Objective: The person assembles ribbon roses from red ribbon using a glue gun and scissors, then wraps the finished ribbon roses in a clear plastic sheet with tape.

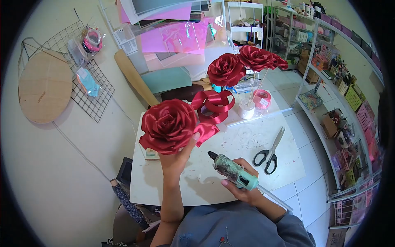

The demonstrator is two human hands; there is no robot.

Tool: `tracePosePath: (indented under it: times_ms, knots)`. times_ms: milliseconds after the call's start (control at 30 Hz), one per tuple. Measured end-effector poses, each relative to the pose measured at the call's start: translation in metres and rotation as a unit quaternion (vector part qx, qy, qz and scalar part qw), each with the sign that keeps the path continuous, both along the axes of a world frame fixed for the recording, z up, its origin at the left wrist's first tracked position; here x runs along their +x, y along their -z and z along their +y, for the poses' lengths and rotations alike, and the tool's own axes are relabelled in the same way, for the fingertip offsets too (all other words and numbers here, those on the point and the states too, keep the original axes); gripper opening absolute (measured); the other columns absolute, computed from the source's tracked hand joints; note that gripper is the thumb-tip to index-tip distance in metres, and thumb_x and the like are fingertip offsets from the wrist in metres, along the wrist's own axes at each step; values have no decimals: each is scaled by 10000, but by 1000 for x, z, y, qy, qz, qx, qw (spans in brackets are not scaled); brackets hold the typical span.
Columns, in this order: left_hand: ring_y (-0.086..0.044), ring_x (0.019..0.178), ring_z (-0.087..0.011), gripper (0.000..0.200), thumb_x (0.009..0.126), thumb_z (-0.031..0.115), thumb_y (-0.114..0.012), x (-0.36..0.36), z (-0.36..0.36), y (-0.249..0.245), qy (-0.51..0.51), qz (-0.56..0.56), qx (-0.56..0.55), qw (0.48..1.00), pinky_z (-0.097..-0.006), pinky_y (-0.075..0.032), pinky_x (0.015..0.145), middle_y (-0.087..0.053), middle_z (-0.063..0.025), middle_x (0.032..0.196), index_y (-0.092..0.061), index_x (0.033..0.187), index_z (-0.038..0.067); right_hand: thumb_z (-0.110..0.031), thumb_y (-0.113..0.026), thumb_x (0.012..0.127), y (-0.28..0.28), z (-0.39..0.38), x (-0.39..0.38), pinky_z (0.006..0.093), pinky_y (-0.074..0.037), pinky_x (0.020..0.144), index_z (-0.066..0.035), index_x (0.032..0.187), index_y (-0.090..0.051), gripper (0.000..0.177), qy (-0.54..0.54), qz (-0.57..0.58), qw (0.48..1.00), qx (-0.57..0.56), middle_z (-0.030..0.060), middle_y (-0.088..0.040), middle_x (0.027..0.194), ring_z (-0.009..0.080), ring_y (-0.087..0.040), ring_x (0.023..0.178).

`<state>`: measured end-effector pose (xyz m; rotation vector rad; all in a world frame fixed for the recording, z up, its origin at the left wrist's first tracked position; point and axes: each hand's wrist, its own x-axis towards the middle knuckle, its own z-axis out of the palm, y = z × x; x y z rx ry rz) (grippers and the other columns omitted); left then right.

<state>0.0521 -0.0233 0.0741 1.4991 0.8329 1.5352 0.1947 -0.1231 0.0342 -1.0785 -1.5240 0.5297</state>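
My left hand (179, 159) is closed under a large red satin ribbon rose (168, 125), its thumb resting at the flower's right edge. A loose red satin petal (207, 132) sticks out to the right beside that thumb. In my right hand (243, 190) is a mint-green hot glue gun (232, 171), smeared with dark residue, its black nozzle pointing up and left toward the rose. A clear glue stick (275, 199) extends from the gun's rear. Black-handled scissors (269, 153) lie spread on the table, right of the glue gun.
Behind the held rose, red ribbon (214, 108) lies in loops on the white table (193, 185). More finished roses (226, 70) stand on sticks in a white holder (246, 110), beside a pink roll (261, 99). Scraps dot the tabletop. Loaded metal shelves (325, 88) line the right side.
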Motion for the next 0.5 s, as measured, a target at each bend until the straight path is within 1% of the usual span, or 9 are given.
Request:
tracePosePath:
  times_ms: [33, 100, 167, 200, 267, 500]
  knots:
    - [-498, 876, -126, 434, 637, 43, -667, -1, -2, 0, -3, 41, -20, 999, -252, -399, 772, -518, -63, 972, -448, 1009, 3, -108, -643, 652, 0, 2, -3, 259, -419, 536, 9, 788, -545, 204, 7, 15, 1000, 11, 108, -519, 773, 193, -519, 618]
    - [-499, 874, -124, 441, 633, 58, -674, -2, 2, 8, 9, 57, -13, 998, -248, -398, 770, -519, -59, 973, -450, 1009, 3, -107, -644, 651, 1, 4, -4, 262, -419, 530, 8, 777, -547, 196, 14, 28, 999, 20, 110, -523, 752, 200, -520, 619]
    - [-500, 871, -123, 449, 629, 74, -682, -2, 3, 10, 20, 71, -7, 997, -245, -398, 768, -521, -56, 974, -452, 1008, 3, -109, -646, 644, 2, 5, -5, 273, -425, 520, 3, 754, -549, 185, 4, 31, 1000, 1, 103, -527, 683, 212, -521, 614]
    - [-500, 869, -123, 440, 631, 76, -681, -2, 1, 10, 24, 72, -9, 997, -246, -398, 765, -522, -56, 973, -457, 1002, 5, -109, -646, 644, 2, 5, -5, 273, -425, 520, 3, 754, -549, 185, 4, 31, 1000, 0, 103, -527, 683, 212, -521, 614]
    - [-501, 866, -123, 431, 632, 78, -680, 0, -1, 8, 28, 72, -12, 997, -248, -399, 762, -523, -56, 972, -462, 997, 7, -115, -649, 637, 1, 7, -6, 281, -429, 513, -2, 731, -550, 178, 19, -2, 1000, 19, 88, -526, 625, 215, -521, 608]
    - [-498, 856, -117, 407, 638, 79, -675, 1, -4, 5, 33, 66, -28, 997, -241, -401, 748, -525, -46, 958, -473, 986, 17, -120, -651, 633, -1, 6, -6, 278, -428, 497, -7, 709, -551, 170, 23, -11, 1000, 16, 82, -526, 622, 214, -517, 595]
